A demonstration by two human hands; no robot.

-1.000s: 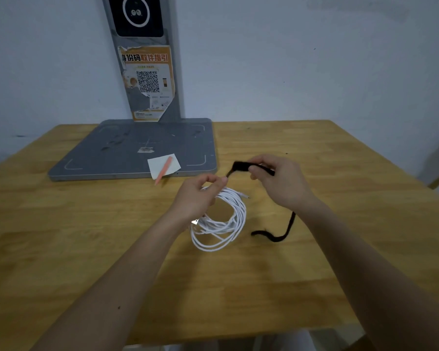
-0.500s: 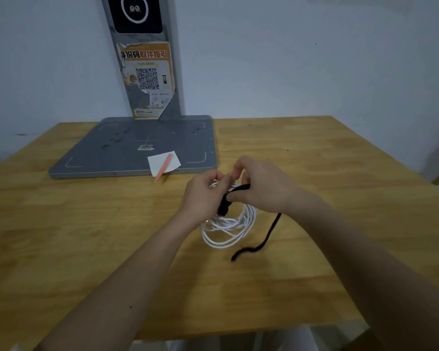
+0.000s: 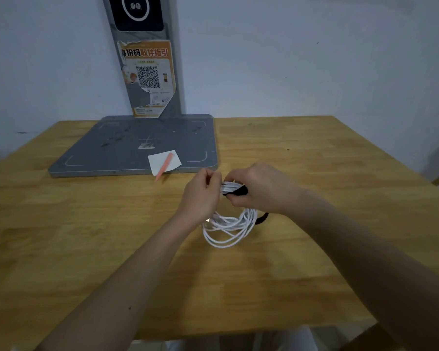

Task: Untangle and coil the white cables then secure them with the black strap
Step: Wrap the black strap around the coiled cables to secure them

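The white cables are gripped by the left hand; the black strap is pinched under the right hand fingers. A QR-code sticker is seen beyond the fingertips.

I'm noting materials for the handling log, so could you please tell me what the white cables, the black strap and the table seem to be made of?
White cables: probably smooth plastic sheathing, since the thin loops bend freely.
Black strap: looks like matte fabric, possibly hook-and-loop; it shows no shine and its free end hangs limp.
Table: wood, lightly finished, with visible grain and jointed boards.
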